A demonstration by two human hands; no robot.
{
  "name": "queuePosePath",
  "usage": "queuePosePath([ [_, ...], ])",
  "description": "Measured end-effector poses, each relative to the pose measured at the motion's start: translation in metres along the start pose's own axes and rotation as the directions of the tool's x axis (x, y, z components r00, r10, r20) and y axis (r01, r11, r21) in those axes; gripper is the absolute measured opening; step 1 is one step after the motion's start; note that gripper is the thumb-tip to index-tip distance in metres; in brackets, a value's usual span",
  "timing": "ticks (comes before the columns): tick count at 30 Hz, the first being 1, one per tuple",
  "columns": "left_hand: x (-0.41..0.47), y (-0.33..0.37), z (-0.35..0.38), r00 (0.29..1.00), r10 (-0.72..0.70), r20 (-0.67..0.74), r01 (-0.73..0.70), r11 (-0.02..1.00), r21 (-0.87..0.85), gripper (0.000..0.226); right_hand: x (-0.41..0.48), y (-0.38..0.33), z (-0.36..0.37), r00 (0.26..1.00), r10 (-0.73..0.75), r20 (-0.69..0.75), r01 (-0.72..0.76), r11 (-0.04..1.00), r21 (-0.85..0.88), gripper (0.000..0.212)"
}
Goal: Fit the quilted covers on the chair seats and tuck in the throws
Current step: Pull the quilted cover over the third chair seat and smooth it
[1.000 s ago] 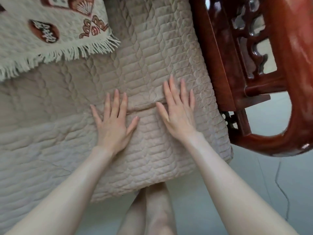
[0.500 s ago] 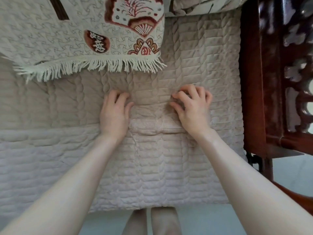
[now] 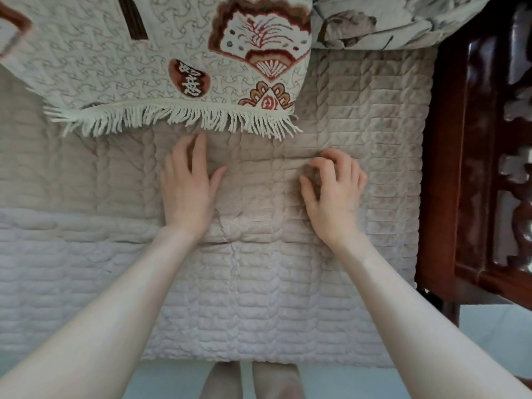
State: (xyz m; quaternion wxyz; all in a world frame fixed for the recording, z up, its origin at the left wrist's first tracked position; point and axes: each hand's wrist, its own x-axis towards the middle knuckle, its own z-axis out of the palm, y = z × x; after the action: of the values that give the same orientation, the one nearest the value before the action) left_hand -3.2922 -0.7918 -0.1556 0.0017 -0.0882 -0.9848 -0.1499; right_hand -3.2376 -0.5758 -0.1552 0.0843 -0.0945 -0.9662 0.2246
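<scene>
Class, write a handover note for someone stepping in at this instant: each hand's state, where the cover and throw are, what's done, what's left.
Left hand: flat, fingers straight, pressing the quilted cover.
Right hand: fingers curled, pinching a fold of it.
Cover lies over the seat and hangs down the front, beside the wooden armrest.
Fringed throw lies loose, fringe on the cover.
Left: smooth the creases, tuck in the throw.

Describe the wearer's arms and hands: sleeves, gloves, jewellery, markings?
Both forearms, left and right, are bare as far as the frame shows, with no sleeves or cuffs in view. The left hand and right hand are ungloved, with no rings, watch, bracelet or markings visible. Nails are too small to judge.
</scene>
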Motion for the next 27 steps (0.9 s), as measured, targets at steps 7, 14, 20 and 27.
queuePosePath([
  [7, 0.031, 0.001, -0.007, 0.980, -0.010, 0.199, -0.010, 0.995, 0.097, 0.021, -0.004, -0.007, -0.004, 0.957, -0.094, 0.274, 0.135, 0.982, -0.133, 0.066],
  [14, 0.043, 0.006, -0.011, 0.999, 0.003, 0.051, -0.003, 1.000, 0.010, 0.010, 0.007, -0.020, 0.000, 0.908, 0.018, 0.419, 0.061, 0.983, -0.175, 0.076],
  [20, -0.001, 0.013, -0.026, 0.988, 0.036, 0.152, -0.029, 0.998, -0.053, 0.035, 0.004, -0.031, -0.021, 0.898, 0.054, 0.437, 0.002, 0.992, -0.126, 0.073],
  [27, 0.018, 0.030, -0.133, 0.997, 0.055, 0.056, -0.043, 0.979, -0.197, 0.043, 0.039, -0.088, -0.102, 0.933, 0.086, 0.349, -0.116, 0.991, 0.066, 0.074],
])
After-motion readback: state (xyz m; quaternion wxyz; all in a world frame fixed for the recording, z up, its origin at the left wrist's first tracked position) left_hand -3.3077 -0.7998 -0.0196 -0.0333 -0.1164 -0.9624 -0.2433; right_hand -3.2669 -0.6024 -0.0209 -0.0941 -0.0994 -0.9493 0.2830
